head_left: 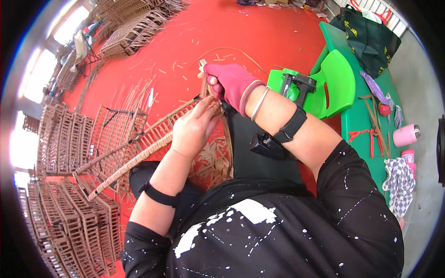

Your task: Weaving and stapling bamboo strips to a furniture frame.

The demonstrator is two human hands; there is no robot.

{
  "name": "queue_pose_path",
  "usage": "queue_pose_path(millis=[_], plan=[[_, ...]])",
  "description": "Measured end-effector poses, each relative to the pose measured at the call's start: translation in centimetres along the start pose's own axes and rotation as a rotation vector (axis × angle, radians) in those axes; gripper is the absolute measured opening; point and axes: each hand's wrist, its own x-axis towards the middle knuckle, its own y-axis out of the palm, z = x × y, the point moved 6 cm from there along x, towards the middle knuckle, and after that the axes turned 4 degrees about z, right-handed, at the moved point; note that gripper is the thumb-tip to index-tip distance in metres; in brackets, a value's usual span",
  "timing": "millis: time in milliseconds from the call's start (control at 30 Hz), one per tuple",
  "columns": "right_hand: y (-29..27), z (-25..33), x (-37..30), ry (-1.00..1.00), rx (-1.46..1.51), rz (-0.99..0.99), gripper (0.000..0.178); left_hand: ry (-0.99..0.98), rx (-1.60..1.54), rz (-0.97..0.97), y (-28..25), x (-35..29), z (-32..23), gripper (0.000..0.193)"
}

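Where the bare left hand [192, 127] closes its fingers around the wicker frame [134, 153] across the lap, the piece looks light and springy but brittle; hold it at the wrapped rail. Beyond, the gloved right hand [229, 83] pinches a thin cane strip [204, 69].

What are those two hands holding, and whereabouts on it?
Both grip a wicker frame. The bare left hand pinches its wrapped rail near the upper end; the gloved right hand clasps the curved cane strip at that end.
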Motion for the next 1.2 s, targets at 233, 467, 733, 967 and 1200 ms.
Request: queue_pose_path(millis=[233,467,733,967,1200], plan=[[-0.9,0.8,-0.7,-0.169,-0.111,0.059,0.025,-0.080,-0.168,0.092,0.1,1.4,1.9,0.030],[-4.2,-3.2,-3.4,-0.263,-0.269,-0.001,0.013,-0.243,-0.302,0.301,0.5,3.7,3.9,0.031],[-5.1,-4.7,-3.0,-0.401,-0.684,-0.058,0.025,-0.455,-0.756,0.518,1.7,4.2,5.6,0.036],[-2.1,-2.3,-4.2,-0.455,-0.644,0.037,0.028,-0.573,-0.939,0.487,-1.7,5.5,6.5,0.055],[-1.9,-0.8,-3.8,-0.452,-0.643,-0.160,0.025,-0.475,-0.859,0.587,-1.5,9.5,6.7,0.072]])
